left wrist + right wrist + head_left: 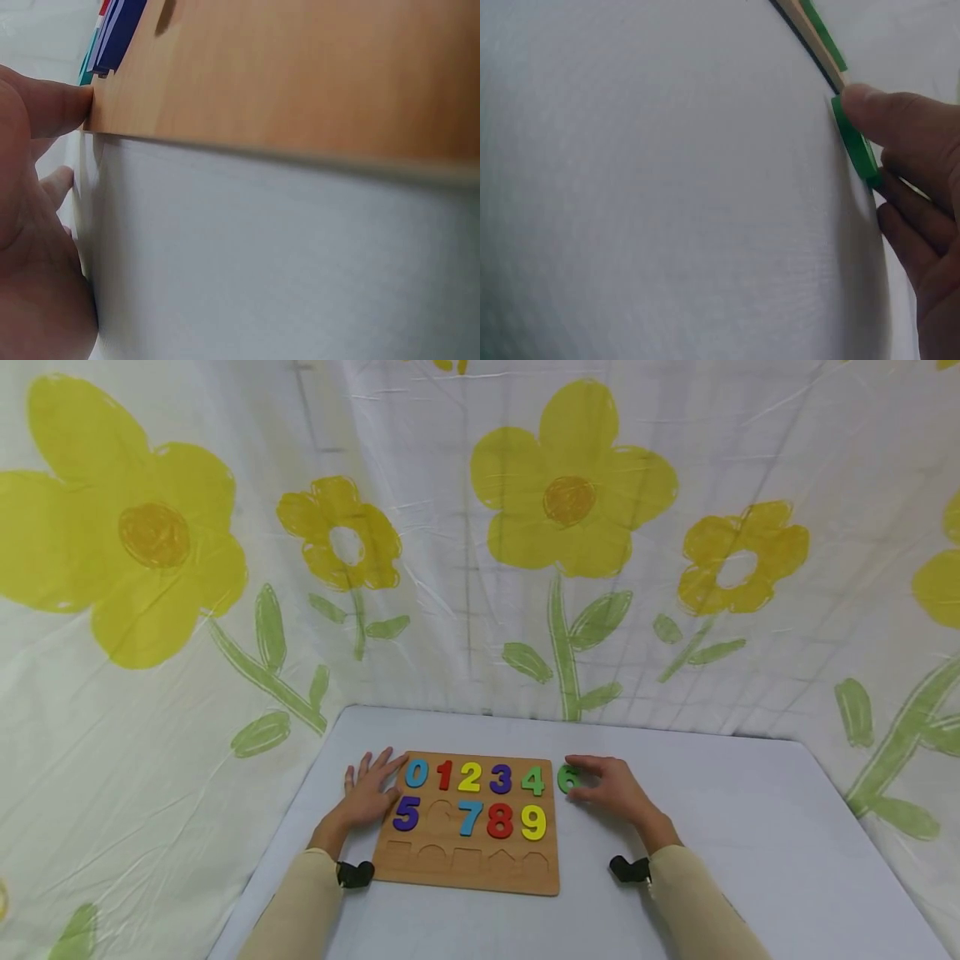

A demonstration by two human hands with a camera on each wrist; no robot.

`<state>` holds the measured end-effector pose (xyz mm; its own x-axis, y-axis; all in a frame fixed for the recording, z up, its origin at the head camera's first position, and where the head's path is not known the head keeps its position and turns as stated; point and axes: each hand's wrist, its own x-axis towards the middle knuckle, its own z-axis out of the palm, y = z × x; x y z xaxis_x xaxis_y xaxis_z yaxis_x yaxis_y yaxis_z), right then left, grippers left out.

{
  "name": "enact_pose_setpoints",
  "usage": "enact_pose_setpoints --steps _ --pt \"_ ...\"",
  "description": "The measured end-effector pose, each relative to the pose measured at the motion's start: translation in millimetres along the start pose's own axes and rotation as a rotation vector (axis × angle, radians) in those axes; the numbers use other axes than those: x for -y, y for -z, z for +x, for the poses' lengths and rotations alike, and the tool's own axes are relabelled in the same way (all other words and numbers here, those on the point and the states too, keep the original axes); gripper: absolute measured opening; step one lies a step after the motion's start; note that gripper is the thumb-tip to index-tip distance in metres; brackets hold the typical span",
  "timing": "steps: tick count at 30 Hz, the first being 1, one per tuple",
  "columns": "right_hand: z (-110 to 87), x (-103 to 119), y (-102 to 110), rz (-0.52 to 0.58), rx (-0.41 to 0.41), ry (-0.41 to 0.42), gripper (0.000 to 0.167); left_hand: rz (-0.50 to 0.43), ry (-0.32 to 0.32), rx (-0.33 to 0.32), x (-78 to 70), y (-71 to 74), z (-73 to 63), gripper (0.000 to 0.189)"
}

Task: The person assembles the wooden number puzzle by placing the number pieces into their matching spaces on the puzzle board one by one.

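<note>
A wooden number puzzle board (487, 878) lies on the table with colourful digits in its upper two rows. My left hand (366, 797) rests at the board's left edge, fingers spread; in the left wrist view its thumb (60, 109) touches the board's edge. Beside the board's upper right corner, my right hand (617, 787) holds a green number 6 (566, 777) between thumb and fingers. In the right wrist view the green piece (853, 142) is tilted close to the tabletop, with the thumb on its upper end. An unfilled recess (440, 811) shows between the purple 5 (406, 813) and the blue 7 (469, 817).
The board's bottom row has several shaped recesses (467, 858) without pieces. The white tabletop (750, 843) extends to the right of the board. A flower-printed curtain (435, 635) hangs behind the table's far edge. Each wrist wears a small black camera (356, 874).
</note>
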<state>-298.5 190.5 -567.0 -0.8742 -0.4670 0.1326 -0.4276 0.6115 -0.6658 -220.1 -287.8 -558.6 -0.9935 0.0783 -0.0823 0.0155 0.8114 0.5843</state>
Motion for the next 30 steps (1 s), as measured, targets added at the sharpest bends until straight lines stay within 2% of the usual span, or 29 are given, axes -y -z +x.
enact_pose_setpoints --steps 13,21,26,30 --pt "-1.8 0 -3 -0.052 -0.05 0.014 0.059 0.011 0.007 0.007 -0.8 -0.9 2.1 0.064" --pt "-10.1 5 3 -0.014 -0.094 -0.072 0.062 0.006 0.006 0.009 -1.2 -1.4 2.9 0.064" --pt "-17.6 15 11 0.016 -0.102 -0.088 0.062 0.002 -0.003 -0.007 -0.3 -1.1 2.3 0.063" --pt "-23.8 25 16 0.026 -0.103 -0.093 0.063 -0.002 0.002 0.005 0.5 -0.6 2.0 0.063"
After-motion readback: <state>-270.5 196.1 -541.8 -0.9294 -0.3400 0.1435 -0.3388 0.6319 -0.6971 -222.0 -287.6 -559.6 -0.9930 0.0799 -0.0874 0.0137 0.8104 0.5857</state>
